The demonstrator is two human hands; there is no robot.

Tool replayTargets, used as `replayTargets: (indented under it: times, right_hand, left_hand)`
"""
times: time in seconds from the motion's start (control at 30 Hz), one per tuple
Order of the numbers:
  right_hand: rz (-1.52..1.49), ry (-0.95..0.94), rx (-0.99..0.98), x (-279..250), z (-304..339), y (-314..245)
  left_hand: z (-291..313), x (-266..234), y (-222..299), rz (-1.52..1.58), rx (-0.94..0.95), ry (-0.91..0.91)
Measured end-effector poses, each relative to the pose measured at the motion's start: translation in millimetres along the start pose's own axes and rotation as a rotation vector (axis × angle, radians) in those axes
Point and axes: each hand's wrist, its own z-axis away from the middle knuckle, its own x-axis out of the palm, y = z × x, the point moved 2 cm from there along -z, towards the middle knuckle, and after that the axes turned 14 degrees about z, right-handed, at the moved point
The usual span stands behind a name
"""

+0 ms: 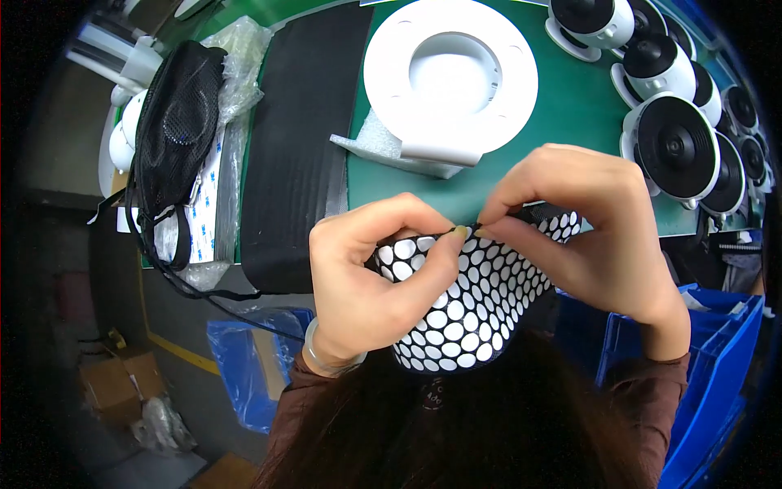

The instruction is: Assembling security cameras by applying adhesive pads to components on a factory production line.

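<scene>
A sheet of white dots on black (468, 314) was in the person's 2 hands, curved and hanging at the near side of the green worktop (562, 110), close in front of the body. The left hand (379, 281) was mostly closed, with its thumb and forefinger pinching the sheet's upper edge. The right hand (590, 224) pinched the same edge just beside it, thumb and forefinger together, so that the 2 sets of fingertips almost met. A pale bangle (319, 349) circled the left wrist.

Beyond the hands lay a white round housing (391, 69) with a circular recess, and a piece of white foam (371, 140) showed from beneath its near side. To the left, a black mat (297, 155) ran across the worktop, with a black mesh bag (179, 122) and crumpled clear wrap (244, 69) farther left. To the right stood a cluster of white units with black round faces (674, 147). Below the worktop, a blue bin (709, 363) was near the right forearm.
</scene>
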Motion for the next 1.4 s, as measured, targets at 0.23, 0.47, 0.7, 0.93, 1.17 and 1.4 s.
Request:
replayTargets:
  times: [0.23, 0.47, 0.7, 0.93, 1.17, 1.4]
  right_hand:
    - [0.197, 0.106, -0.077, 5, 4, -7]
    - [0.108, 0.02, -0.022, 3, 1, 4]
    - [0.085, -0.002, -0.085, -6, -4, -5]
    - [0.158, 0.255, 0.0, -3, -28, -1]
    - [0.001, 0.254, 0.195, 8, -38, -1]
    - [-0.066, 0.2, 0.266, 10, -38, 0]
  left_hand:
    - [-4, -3, -4, 0.034, -0.043, -0.032]
    - [-5, -2, -9, 0.101, -0.068, -0.018]
    - [-9, -7, -9, 0.129, -0.081, 0.088]
    - [-15, -5, -30, -0.116, 0.048, 0.124]
    - [-16, 8, -30, -0.021, 0.079, 0.067]
    - [-18, 5, -29, -0.037, 0.044, 0.056]
